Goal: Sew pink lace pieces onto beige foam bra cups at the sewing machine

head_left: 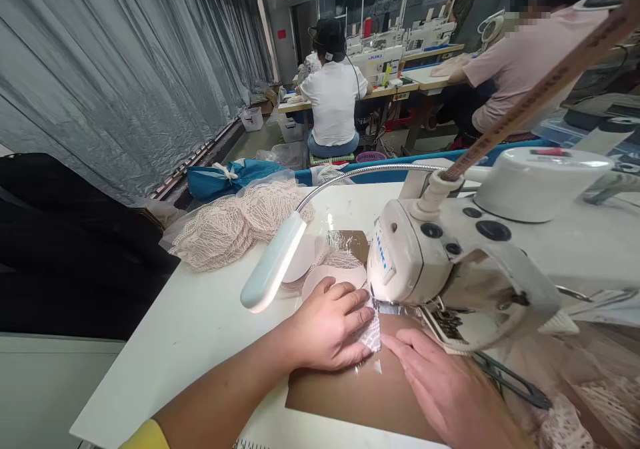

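My left hand (334, 325) lies over a small piece of pale lace fabric (371, 332), its fingers spread and pressing down beside the needle area of a white JUKI sewing machine (410, 255). The fabric continues under that hand to pale pink moulded cups (337, 275) with lace edges. My right hand (445, 385) rests on the brown sheet (345, 395) with its fingers stretched out, their tips close to the lace's right edge. Whether those tips touch the lace I cannot tell. The needle is hidden behind the machine head.
A lamp (275, 262) on a bendy metal neck hangs over the white table (165, 342). Stacked lace cups (215, 232) lie at the back left. Dark thread snips (515, 379) and lace (565, 422) are at right. Two seated co-workers (333, 102) and another person are beyond.
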Demonstrator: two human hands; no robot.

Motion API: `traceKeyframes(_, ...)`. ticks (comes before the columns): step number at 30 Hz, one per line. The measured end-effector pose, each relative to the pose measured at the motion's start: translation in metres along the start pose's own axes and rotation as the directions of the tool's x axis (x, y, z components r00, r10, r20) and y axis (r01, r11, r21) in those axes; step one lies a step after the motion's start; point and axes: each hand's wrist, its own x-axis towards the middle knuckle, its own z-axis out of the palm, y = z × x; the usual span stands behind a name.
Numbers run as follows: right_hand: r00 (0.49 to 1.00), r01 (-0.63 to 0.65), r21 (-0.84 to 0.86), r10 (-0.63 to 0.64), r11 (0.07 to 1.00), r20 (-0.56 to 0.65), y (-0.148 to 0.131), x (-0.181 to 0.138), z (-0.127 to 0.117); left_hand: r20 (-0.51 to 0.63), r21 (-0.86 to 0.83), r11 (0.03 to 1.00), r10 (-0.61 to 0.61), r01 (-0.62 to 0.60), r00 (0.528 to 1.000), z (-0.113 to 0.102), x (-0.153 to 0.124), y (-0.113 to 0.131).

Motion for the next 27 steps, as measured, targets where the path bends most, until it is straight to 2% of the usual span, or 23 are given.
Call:
traceKeyframes(4,0.999,0.009,0.136,-0.016,0.991,0.049,-0.005,0.002,-0.002,-0.001,-0.005,1.000,0.009,-0.009,1.000,-0.001,0.000,0.002)
traceKeyframes(9,0.997,-0.003,0.148,-0.010,0.989,0.083,-0.009,0.004,-0.001,0.011,-0.037,0.998,0.046,-0.046,0.999,0.000,-0.002,0.002)
traceKeyframes(20,0.999,0.045,-0.009,-0.045,0.999,-0.022,-0.014,0.019,-0.016,0.039,-0.042,0.999,-0.018,0.019,0.999,-0.002,0.000,0.006)
traceKeyframes(23,0.998,0.024,-0.099,-0.028,0.995,-0.047,-0.012,0.022,-0.013,0.031,-0.032,0.999,-0.006,0.007,0.999,-0.002,0.000,0.005)
traceKeyframes(27,1.000,0.021,-0.245,-0.025,0.969,-0.013,-0.007,0.019,-0.007,0.011,-0.024,1.000,0.013,-0.013,1.000,-0.001,0.001,0.003)
